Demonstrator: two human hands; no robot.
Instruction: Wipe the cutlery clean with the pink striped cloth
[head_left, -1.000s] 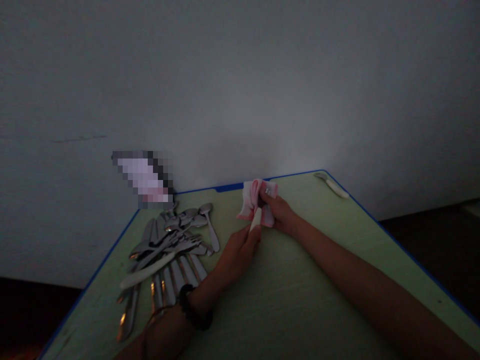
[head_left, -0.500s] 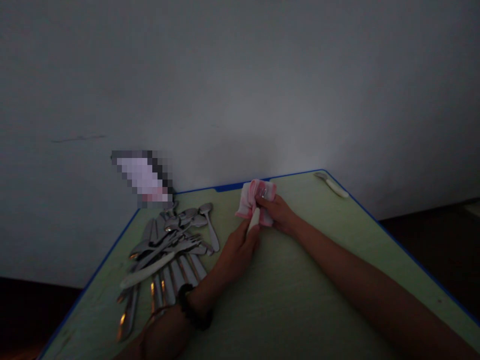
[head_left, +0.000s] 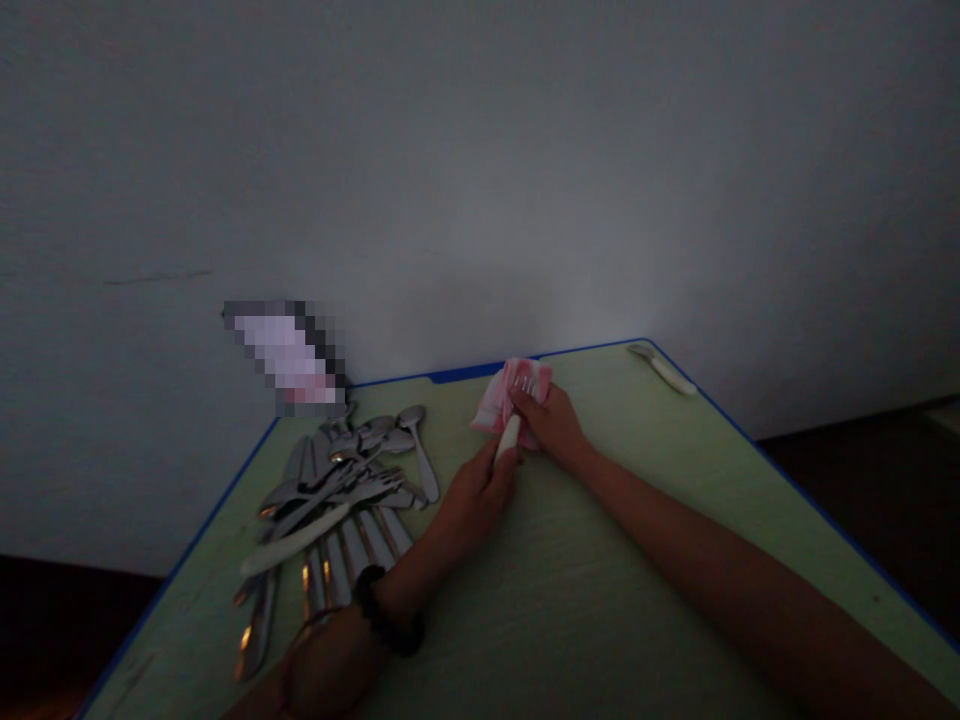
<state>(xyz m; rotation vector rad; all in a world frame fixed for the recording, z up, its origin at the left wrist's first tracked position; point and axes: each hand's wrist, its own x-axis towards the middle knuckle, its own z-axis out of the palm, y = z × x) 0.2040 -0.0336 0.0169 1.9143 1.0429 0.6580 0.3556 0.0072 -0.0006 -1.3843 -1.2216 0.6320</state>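
My left hand (head_left: 480, 492) is closed round the white handle of a fork (head_left: 508, 438), whose tines point away from me. Behind the tines lies a pink and white cloth (head_left: 493, 402). My right hand (head_left: 556, 424) grips this cloth, with its thumb pressed over the neck of the fork. The right fingers are partly hidden beneath the cloth. To the left of my hands, a heap of metal spoons, forks and knives (head_left: 352, 480) is spread out, with a white-handled fork (head_left: 300, 535) on top.
Another white-handled utensil (head_left: 667, 374) lies at the far right corner of the green table (head_left: 600, 600), which has a blue edge. A pixelated device-like object (head_left: 281, 350) leans at the far left corner. A grey wall (head_left: 480, 180) rises directly behind the table.
The cloth has opened from its fold over the fork's head, so the tines now show plainly. My right thumb has shifted slightly left onto the fork's neck.
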